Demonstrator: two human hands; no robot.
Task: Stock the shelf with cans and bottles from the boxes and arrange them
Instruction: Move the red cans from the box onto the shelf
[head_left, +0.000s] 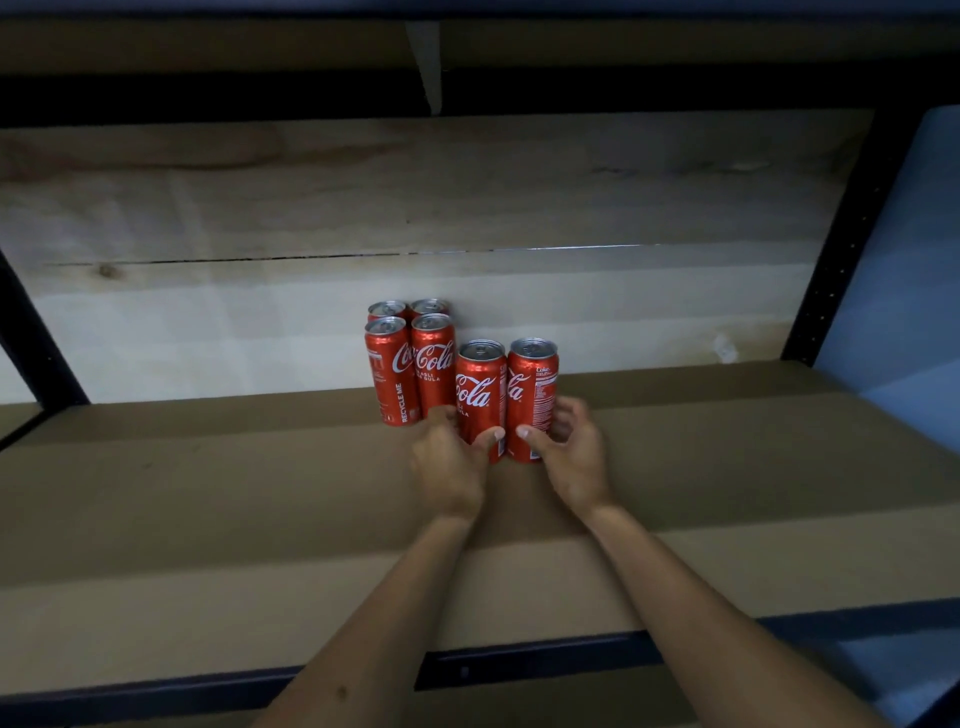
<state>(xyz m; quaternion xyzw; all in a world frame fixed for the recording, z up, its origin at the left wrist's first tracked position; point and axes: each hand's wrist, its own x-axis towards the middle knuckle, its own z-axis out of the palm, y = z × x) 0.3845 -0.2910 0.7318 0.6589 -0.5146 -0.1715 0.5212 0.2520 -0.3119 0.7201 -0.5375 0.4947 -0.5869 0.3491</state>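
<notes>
1. The shelf (208, 493) is a deep cardboard-lined board in a dark metal frame (852, 244), backed by pale wooden planks (467, 197). Most of its surface is bare, so stocking looks barely begun.

2. A block of four red Coca-Cola cans (410, 358) stands upright against the back planks, two by two and touching. They seem pushed to the rear so later rows can fill in towards the front edge.

3. Two more Coca-Cola cans stand upright just in front and to the right of that block, side by side. The left-hand can (480, 395) sits close to the block; the right-hand can (532, 395) is right beside it.

4. The left hand (449, 462) is clamped low on the left-hand can, thumb across its front and fingers curled behind. The low hold probably keeps a tall, slim can from tipping.

5. The right hand (569, 447) wraps the base of the right-hand can the same way. Handling one can per hand likely lets the pair go into line together.

6. No boxes or bottles are in view.
</notes>
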